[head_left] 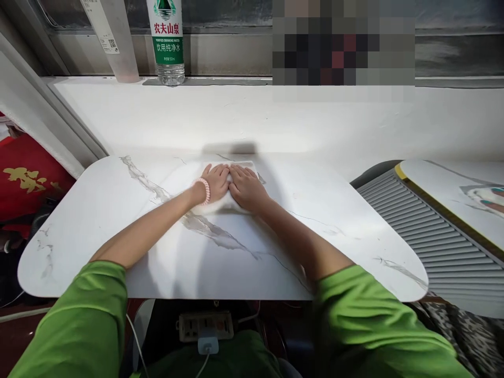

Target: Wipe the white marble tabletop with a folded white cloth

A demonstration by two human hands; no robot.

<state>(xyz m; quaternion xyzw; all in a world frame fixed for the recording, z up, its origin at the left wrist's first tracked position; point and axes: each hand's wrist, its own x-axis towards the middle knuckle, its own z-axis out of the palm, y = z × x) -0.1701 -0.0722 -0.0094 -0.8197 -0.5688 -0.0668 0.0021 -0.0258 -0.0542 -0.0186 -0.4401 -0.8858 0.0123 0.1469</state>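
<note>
A folded white cloth (pixel 224 206) lies on the white marble-patterned table (pixel 346 226), close to the wall side. My left hand (pixel 216 182) rests flat on its left part, fingers stretched out and pointing away from me. A pink coiled band (pixel 203 191) circles that wrist. Beside it, my right hand (pixel 246 186) lies on the cloth's right part, its fingers also extended. The two hands touch or nearly touch at the fingertips. Much of the cloth is hidden under them, and its corners show behind and below.
On the ledge behind stand a water bottle (pixel 169 52) and a tall translucent container (pixel 118 52). A grey ribbed panel (pixel 441 236) and another table (pixel 452 181) are at right. Below the near edge is a power strip (pixel 226 324) with a white plug (pixel 208 342) and cables.
</note>
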